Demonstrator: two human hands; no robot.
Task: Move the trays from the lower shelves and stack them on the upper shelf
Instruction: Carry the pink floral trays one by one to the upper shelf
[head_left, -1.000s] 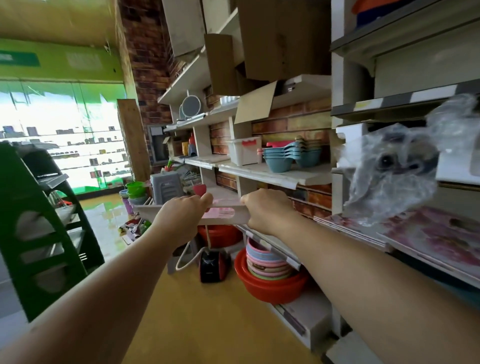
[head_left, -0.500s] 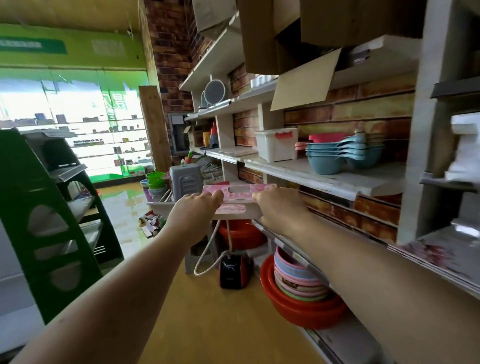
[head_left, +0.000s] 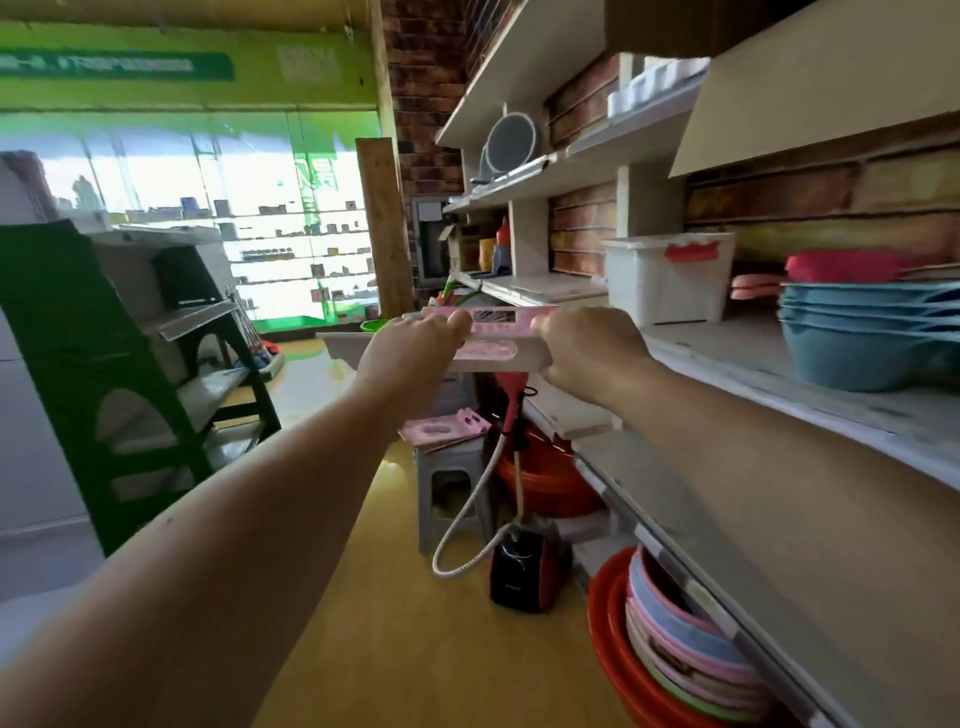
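Grip: my left hand (head_left: 410, 353) and right hand (head_left: 587, 348) each hold the near edge of a small stack of trays (head_left: 493, 332), fingers curled over the top, thumbs presumably beneath but hidden. The hands sit close together near the middle of that edge, so most of the stack projects away from me unsupported.

Position of load: the trays are in the air at arm's length, roughly level with the front edge of the upper shelf (head_left: 753, 358) and to its left, not yet over it. The stack looks close to level, with the far left corner reaching out over the aisle.

Surroundings: on the upper shelf stand a white lidded box (head_left: 670, 280), near the trays, and a stack of blue bowls (head_left: 862, 338) further right. Beyond the white box, on the same level, the board looks open. Below the trays are a grey stool (head_left: 452, 478) carrying a pink item, and a floor appliance with a white cord (head_left: 467, 519).

Risks, as judged:
- A narrow, one-edge hold could let the upper trays slide off forward if the stack tips.
- Swinging right may clip the white box and push it.
- The shelf's front edge could catch the lowest tray if I come in too low.
- Anything dropped would land on the stool.
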